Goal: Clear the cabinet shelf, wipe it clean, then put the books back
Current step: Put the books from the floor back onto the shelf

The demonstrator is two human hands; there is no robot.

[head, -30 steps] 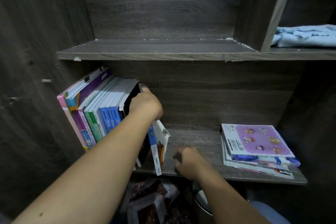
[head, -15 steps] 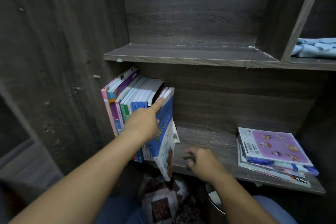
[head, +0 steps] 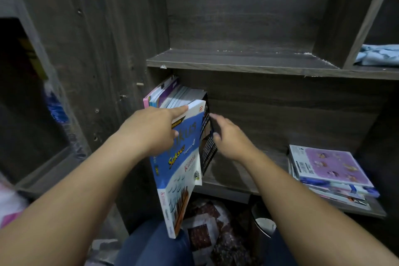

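**Blue book tipped out past the front edge, a hand on each side**

At the left end of the lower shelf (head: 228,185), a row of books (head: 172,98) stands against the cabinet's side wall. The outermost one, a blue book (head: 183,170), has its top level with the row. Its long axis slants down and toward the person, so its lower end hangs past the shelf's front edge, above the lap.

The left hand (head: 154,130) lies on the book's front cover near the top. One of its fingers (head: 179,110) is straight along the upper corner and the others are bent on the cover. The thumb is hidden, so the grasp looks like a pinch but that cannot be confirmed.

Just right of it, a black book (head: 207,151) stands at the end of the row. The right hand (head: 230,136) has its fingers curled around the book's outer edge.

The blue book lies directly under the left hand, which is the nearer of the two. This looks like the clearing stage. Since the book already slants outward, the likely move is to draw it along that slant, out and down, while the right hand keeps the black book from toppling toward the bare middle of the shelf. If the left grasp is only pressure on the cover, the book could slide off the front edge.

A flat stack of books (head: 330,168) sits well apart at the shelf's right end. A blue cloth (head: 380,55) lies on the shelf above.
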